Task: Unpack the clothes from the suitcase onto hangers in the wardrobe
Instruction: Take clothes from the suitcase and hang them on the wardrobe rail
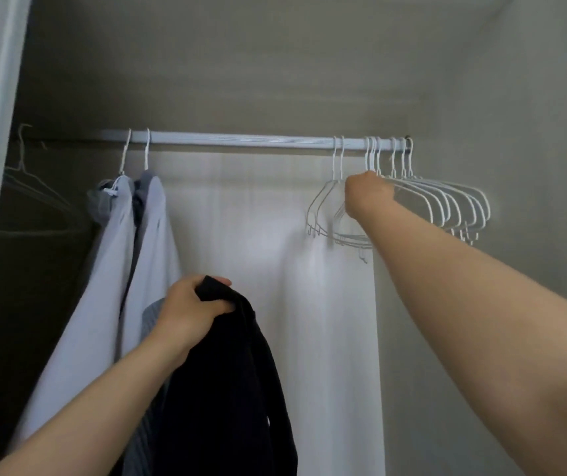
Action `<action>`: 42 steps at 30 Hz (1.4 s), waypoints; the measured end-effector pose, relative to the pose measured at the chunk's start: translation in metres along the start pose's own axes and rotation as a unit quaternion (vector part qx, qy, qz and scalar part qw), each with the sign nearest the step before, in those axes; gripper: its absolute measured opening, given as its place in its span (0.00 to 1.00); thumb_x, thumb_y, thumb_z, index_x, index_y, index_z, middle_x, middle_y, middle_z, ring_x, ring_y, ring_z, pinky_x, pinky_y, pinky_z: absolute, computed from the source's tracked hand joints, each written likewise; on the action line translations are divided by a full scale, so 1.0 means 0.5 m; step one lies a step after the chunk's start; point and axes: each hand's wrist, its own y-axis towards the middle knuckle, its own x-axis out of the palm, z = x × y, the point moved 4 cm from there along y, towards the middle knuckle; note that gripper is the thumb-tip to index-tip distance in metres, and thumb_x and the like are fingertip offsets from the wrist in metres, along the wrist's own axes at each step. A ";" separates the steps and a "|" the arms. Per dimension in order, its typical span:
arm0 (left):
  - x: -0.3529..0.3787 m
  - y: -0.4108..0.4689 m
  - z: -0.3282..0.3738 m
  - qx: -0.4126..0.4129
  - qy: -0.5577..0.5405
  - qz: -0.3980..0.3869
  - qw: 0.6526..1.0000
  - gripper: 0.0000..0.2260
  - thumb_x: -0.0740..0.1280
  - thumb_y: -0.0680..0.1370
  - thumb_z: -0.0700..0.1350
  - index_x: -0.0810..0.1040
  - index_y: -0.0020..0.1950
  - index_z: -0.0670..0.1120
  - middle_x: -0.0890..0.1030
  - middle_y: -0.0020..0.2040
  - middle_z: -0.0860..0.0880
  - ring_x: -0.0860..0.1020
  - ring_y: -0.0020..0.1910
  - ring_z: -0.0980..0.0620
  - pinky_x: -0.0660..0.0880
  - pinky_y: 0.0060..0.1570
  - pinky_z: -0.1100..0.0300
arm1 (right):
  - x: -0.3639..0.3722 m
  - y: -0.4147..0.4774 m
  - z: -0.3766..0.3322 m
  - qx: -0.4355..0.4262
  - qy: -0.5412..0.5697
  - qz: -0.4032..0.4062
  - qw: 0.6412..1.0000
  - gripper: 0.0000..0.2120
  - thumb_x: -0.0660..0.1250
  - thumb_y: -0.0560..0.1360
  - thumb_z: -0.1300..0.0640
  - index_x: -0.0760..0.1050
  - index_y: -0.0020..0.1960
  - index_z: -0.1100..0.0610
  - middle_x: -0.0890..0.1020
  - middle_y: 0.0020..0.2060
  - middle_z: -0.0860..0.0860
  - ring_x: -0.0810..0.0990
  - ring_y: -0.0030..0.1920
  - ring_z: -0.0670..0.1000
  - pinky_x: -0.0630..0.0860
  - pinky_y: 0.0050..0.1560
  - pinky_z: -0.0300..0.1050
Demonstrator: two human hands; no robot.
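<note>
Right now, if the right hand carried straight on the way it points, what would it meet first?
The empty white hangers on the rail: the right hand is in among them, probably touching one. Depth is unclear.

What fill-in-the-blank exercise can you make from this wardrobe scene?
The left hand grips a dark garment; the right hand reaches the empty ____ hangers.
____ pale shirts already hang on the rod.
The empty hangers bunch at the rod's ____ end.
Missing: white; two; right.
</note>
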 end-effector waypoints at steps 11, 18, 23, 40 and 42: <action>-0.037 -0.001 0.002 0.023 0.052 -0.015 0.998 0.15 0.73 0.70 0.32 0.80 0.53 0.46 0.82 0.47 0.47 0.80 0.47 0.51 0.75 0.41 0.67 | 0.021 0.019 -0.023 -0.040 -0.084 0.102 0.990 0.17 0.62 0.73 0.68 0.73 0.61 0.60 0.80 0.55 0.57 0.71 0.65 0.60 0.56 0.72 0.54; -0.064 -0.004 -0.005 -0.007 0.051 0.002 0.999 0.16 0.74 0.68 0.32 0.81 0.51 0.47 0.82 0.47 0.47 0.80 0.47 0.50 0.76 0.43 0.64 | -0.002 0.029 -0.082 -0.041 0.208 0.071 0.975 0.13 0.58 0.75 0.70 0.71 0.59 0.64 0.78 0.54 0.61 0.75 0.59 0.62 0.69 0.59 0.49; -0.077 -0.017 -0.016 -0.029 0.055 -0.009 0.998 0.15 0.74 0.69 0.32 0.81 0.52 0.46 0.82 0.48 0.47 0.80 0.46 0.52 0.74 0.39 0.68 | 0.017 0.007 -0.134 0.036 0.587 -0.069 0.806 0.05 0.61 0.76 0.67 0.71 0.51 0.61 0.76 0.46 0.58 0.80 0.44 0.57 0.79 0.39 0.44; -0.057 -0.080 -0.106 -0.090 0.049 -0.025 0.994 0.16 0.74 0.67 0.31 0.80 0.50 0.47 0.81 0.45 0.49 0.78 0.42 0.55 0.71 0.34 0.70 | 0.264 -0.303 -0.149 0.095 0.666 -0.175 0.719 0.21 0.69 0.73 0.46 0.61 0.33 0.54 0.69 0.34 0.56 0.65 0.26 0.51 0.64 0.30 0.40; -0.056 -0.086 -0.120 -0.094 0.048 -0.027 0.994 0.16 0.74 0.67 0.30 0.80 0.47 0.48 0.81 0.44 0.49 0.78 0.41 0.54 0.71 0.35 0.68 | 0.290 -0.339 -0.146 0.091 0.688 -0.215 0.687 0.13 0.71 0.72 0.48 0.71 0.43 0.56 0.75 0.34 0.54 0.70 0.27 0.49 0.69 0.31 0.39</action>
